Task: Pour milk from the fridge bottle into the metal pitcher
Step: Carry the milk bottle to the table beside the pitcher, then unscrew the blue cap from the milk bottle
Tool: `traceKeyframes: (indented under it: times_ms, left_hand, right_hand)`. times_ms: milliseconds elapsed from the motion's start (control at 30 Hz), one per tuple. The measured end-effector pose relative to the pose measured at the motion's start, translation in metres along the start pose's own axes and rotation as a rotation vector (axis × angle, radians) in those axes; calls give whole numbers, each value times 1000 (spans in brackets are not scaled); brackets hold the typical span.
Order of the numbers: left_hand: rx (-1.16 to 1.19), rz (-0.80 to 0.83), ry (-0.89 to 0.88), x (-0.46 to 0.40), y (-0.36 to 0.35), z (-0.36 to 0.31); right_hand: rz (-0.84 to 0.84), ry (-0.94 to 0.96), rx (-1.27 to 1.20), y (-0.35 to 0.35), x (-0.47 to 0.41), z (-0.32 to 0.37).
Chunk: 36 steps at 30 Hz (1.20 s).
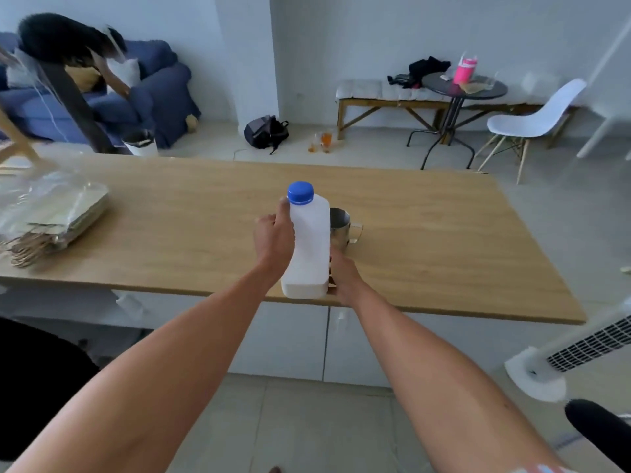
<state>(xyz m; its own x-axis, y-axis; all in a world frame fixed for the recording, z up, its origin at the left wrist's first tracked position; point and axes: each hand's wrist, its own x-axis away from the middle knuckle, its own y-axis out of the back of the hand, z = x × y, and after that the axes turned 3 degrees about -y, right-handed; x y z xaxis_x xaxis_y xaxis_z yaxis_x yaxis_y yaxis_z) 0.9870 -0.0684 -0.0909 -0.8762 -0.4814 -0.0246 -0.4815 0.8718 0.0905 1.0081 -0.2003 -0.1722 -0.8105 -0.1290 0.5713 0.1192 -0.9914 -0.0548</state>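
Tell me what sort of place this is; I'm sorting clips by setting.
Most likely a home's open kitchen and living area: a wooden counter over white cabinets, a blue sofa, and a small round table with a white chair.

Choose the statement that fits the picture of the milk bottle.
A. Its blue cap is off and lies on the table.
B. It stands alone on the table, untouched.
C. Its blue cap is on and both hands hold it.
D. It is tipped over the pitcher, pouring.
C: the blue cap sits on the milk bottle, held by the left hand and right hand.
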Motion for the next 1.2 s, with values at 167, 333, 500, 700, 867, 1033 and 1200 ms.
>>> traceKeyframes:
  times_ms: [167, 333, 500, 700, 867, 1033, 1200]
  left_hand:
    - [-55, 31, -32, -31, 11, 13]
    - [-63, 67, -2, -56, 18, 33]
    - [-29, 77, 14, -75, 14, 44]
    - [-16, 105, 26, -85, 8, 47]
    - [-44, 91, 10, -84, 7, 45]
    - [20, 143, 41, -80, 13, 50]
    - [77, 127, 37, -78, 11, 52]
  right_hand:
    - [7, 40, 13, -31, -15, 16]
    - [-97, 64, 67, -49, -59, 9]
    - [-171, -12, -5, -56, -68, 12]
    - [-187, -37, -23, -49, -78, 16]
    - [-222, 46, 37, -47, -64, 27]
    - [-567, 430, 207, -44, -35, 78]
    - [-551, 702, 738, -62, -6, 136]
